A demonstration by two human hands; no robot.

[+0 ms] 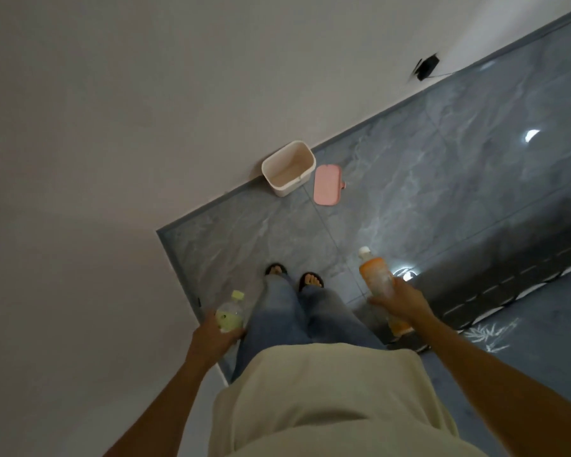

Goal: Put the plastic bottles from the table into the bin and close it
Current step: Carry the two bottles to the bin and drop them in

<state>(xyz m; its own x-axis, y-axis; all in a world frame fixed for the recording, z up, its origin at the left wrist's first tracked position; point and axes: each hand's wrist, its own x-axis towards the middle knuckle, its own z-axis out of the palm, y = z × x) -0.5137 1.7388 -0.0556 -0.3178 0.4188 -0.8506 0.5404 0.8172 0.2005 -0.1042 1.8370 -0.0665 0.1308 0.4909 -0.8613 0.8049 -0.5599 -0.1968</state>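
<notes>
The left hand [215,334] grips a green-capped bottle [230,313] and the right hand [401,300] an orange bottle [378,280], while the bin [289,168], upper centre, stands open and seems empty, its pink lid [327,184] beside it on the floor [409,179], so dropping and closing remain.

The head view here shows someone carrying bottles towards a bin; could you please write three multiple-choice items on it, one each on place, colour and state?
1. Where does the flat pink plastic lid lie?
A. On the bin
B. On the floor beside the bin
C. In a hand

2. What colour is the cap of the clear plastic bottle with the pale green label in the left hand?
A. Yellow-green
B. Red
C. Black

3. What state is the white rectangular plastic bin in?
A. Open, nothing seen inside
B. Closed
C. Tipped over

Answers: 1 B, the lid rests on the grey floor tiles right of the bin. 2 A, the cap shows yellow-green. 3 A, its bare inside is visible while the right hand holds the orange plastic bottle.
</notes>
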